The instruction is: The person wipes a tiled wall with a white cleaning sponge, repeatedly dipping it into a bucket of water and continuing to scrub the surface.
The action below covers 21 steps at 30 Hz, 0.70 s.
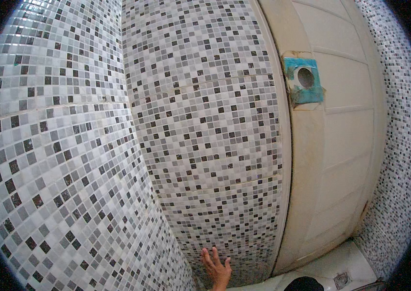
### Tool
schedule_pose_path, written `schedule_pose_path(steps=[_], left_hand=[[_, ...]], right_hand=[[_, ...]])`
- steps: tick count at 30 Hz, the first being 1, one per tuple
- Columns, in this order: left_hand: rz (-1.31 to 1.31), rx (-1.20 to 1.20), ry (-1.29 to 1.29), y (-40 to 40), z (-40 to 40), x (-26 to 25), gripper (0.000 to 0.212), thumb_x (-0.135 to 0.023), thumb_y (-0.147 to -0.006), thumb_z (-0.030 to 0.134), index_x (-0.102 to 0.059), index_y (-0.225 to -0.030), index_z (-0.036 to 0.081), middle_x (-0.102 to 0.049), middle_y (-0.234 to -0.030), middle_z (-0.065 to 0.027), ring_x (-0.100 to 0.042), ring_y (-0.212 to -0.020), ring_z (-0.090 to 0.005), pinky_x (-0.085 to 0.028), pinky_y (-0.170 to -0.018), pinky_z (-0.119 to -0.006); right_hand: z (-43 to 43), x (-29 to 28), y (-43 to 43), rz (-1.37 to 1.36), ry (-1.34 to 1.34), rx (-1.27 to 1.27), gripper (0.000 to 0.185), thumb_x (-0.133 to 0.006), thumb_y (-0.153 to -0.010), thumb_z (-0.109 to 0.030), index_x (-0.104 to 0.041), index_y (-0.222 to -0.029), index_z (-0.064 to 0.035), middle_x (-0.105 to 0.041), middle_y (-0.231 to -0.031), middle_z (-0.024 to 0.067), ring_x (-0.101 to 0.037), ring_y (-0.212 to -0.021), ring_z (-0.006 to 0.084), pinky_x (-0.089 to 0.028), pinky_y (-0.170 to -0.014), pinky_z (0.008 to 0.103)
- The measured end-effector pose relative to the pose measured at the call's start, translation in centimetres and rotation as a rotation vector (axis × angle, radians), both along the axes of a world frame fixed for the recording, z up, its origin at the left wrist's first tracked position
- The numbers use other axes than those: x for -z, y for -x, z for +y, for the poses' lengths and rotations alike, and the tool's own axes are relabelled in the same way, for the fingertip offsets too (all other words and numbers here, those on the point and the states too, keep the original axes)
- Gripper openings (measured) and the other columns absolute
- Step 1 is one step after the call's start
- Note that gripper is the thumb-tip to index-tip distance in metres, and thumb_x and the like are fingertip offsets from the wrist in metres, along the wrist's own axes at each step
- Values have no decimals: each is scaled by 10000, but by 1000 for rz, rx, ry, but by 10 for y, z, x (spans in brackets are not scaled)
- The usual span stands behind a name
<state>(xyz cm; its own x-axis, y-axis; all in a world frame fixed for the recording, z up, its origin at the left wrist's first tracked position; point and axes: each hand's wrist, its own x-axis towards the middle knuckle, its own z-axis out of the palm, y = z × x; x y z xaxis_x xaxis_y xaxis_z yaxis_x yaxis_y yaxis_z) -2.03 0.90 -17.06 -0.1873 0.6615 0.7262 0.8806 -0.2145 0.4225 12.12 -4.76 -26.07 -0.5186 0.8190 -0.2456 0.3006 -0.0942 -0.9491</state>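
One bare hand shows at the bottom of the head view, its fingers spread, against or close to the mosaic-tiled wall (209, 120); it looks like my left hand (217, 269). It holds nothing. Whether the palm touches the tiles cannot be told. My right hand is out of view. To the right of that wall stands a cream panelled door (349, 138) with a round hole (305, 77) where a blue-green patch (314, 95) surrounds it.
A second mosaic wall (56, 174) meets the first at a corner on the left. Another tiled wall (401, 145) runs along the far right. Near the bottom right lie a pale floor with a square drain grate (342, 279) and a dark rounded object (304, 284).
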Motion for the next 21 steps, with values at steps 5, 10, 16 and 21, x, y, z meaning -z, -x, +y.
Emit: schedule_pose_path(steps=[5,10,16,21], left_hand=[[0,-21,-22,1,3,3,902,-741,-848,283,-177,-1537,142,-89,-1553,-207,-125,-1430,-436,-195,-1112,-617],[40,-36,9,3,2,1,931,-761,-827,285,-177,-1537,143,-100,-1551,-204,-144,-1422,-438,-194,-1110,-615],[28,-38,-13,1,1,0,941,-787,-793,257,-209,-1524,130,-122,-1539,-212,-156,-1412,-440,-213,-1106,-605],[22,-38,-19,1,0,-2,922,-784,-794,249,-226,-1517,123,-142,-1528,-214,-168,-1406,-435,-220,-1110,-589]], right_hand=[[1,-2,1,0,-4,1,400,-582,-950,-452,-577,-1066,-69,-579,-864,51,-513,-643,148,-479,-564,334],[1,-2,0,2,0,0,395,-583,-950,-450,-580,-1056,-70,-579,-853,49,-508,-632,146,-476,-559,334],[1,-2,-1,3,1,-4,389,-584,-950,-448,-584,-1044,-70,-579,-839,47,-503,-619,143,-474,-554,334],[1,-1,-1,-3,2,-8,384,-585,-950,-446,-587,-1034,-71,-578,-828,45,-498,-608,141,-471,-549,333]])
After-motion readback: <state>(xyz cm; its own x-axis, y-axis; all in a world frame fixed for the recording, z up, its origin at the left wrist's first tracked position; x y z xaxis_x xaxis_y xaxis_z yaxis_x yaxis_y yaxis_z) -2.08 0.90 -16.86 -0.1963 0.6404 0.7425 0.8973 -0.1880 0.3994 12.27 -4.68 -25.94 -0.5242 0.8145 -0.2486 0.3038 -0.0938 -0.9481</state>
